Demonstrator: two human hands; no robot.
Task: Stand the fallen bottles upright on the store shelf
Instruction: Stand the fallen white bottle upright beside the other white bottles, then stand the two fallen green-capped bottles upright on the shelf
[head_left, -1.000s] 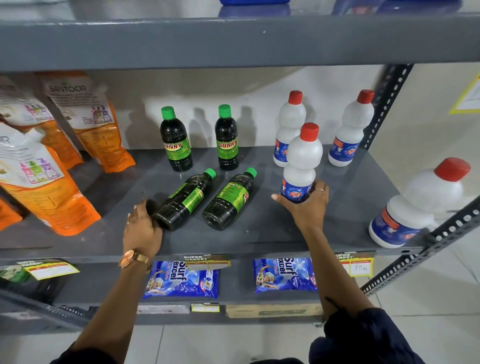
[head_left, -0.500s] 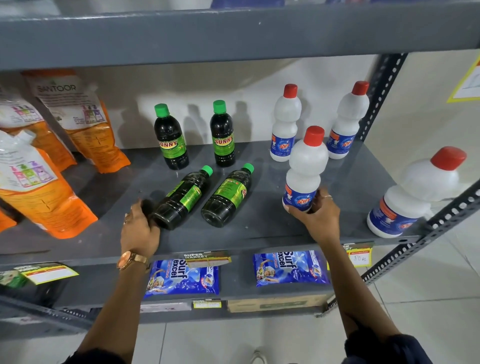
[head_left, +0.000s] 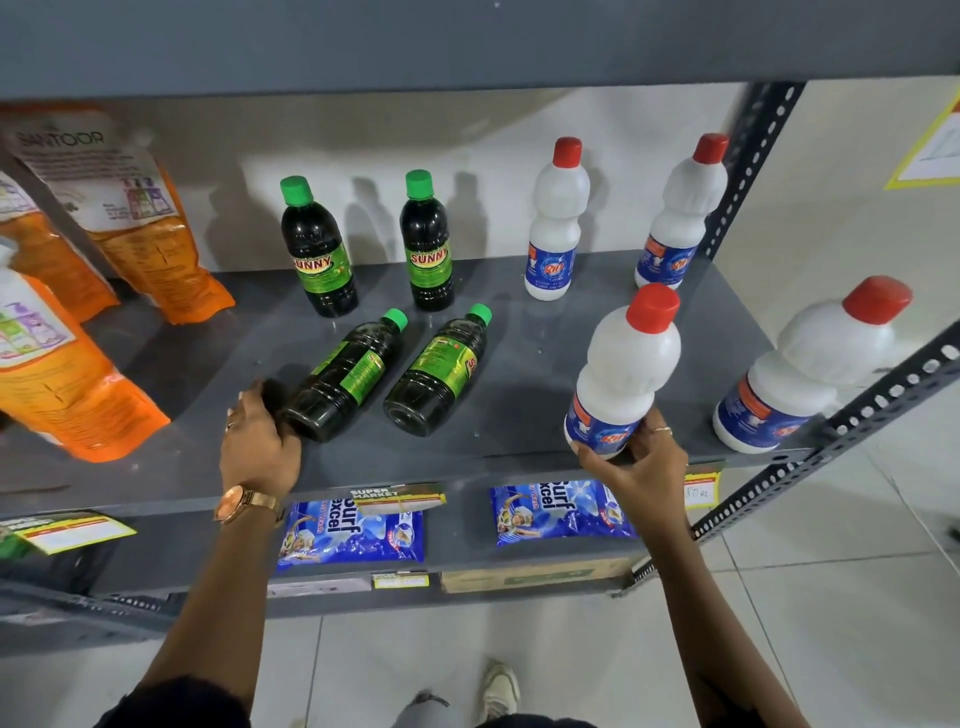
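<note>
left hand (head_left: 260, 447): ring on one finger
left wrist: rose-gold watch (head_left: 232, 505) with metal band
right hand (head_left: 636, 460): thin ring (head_left: 663, 429) on one finger
arms: bare to above the elbow
sleeves: dark, at both upper arms
foot: pale shoe (head_left: 500, 688)

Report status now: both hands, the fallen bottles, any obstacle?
Left hand on fallen dark bottle. Right hand grips white bottle. Second dark bottle lying alongside.
</note>
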